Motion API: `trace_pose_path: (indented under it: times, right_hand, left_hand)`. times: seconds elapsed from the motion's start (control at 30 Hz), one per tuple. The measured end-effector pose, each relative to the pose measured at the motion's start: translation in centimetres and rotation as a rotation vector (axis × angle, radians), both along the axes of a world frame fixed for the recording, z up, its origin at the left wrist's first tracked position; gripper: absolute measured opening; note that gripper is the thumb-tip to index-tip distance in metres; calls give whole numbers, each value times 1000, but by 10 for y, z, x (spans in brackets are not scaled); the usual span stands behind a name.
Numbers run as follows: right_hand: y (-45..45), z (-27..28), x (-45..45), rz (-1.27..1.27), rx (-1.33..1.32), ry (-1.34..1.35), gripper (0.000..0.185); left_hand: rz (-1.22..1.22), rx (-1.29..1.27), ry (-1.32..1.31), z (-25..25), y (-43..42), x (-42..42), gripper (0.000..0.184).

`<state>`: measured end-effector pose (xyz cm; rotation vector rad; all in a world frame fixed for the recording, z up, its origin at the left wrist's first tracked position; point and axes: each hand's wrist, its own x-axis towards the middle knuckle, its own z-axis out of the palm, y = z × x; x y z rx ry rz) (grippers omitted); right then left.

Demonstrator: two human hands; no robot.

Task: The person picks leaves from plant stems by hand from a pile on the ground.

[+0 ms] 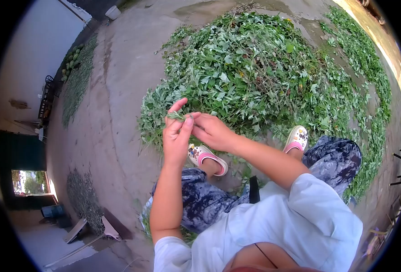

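Observation:
A small green leafy sprig (177,116) sits between the fingers of my left hand (174,136), which is closed on it with the index finger raised. My right hand (215,131) meets the left at the fingertips, its thumb and fingers pinched at the end of the same sprig. Just beyond both hands spreads a big heap of cut leafy green plants (241,77), with some brown stems mixed in. The exact grip at the fingertips is too small to make out.
My feet, in white and pink clogs (208,159), stand at the heap's near edge. More greens (368,77) lie along the right. On the left are drying plant piles (83,195), green melons (72,61), a long-handled dustpan (110,229) and a white bucket (113,12).

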<state>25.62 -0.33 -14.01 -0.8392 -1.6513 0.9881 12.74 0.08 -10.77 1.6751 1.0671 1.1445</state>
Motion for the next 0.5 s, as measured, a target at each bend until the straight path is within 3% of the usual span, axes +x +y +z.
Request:
trace_pose_path:
  times: [0.17,0.27,0.33,0.37,0.4,0.43,0.5]
  right_hand:
    - [-9,-5,-9,-148,9,97,16]
    - [-15,-8,-7,-173,-65,113,14]
    - [-17,-21,-14,-316,233,18,13]
    - [-18,-35,-9,-323,230,13,13]
    - [-19,-55,-1,-272,217,-166,12]
    - [-21,-76,8,-217,202,-345,12]
    - [-29,-117,31,-184,14,-475,18]
  left_hand:
    - [-70,182,269,1,-4,8,20]
    - [-37,85,-6,-1,-9,16,20]
    - [-5,72,-125,0,-12,20,19]
    - [-6,-65,-329,1,-15,17,18]
    - [-7,-202,-529,2,-15,13,18]
    - [-12,-204,-530,6,-11,8,18]
    - [166,-222,-711,14,-3,-8,20]
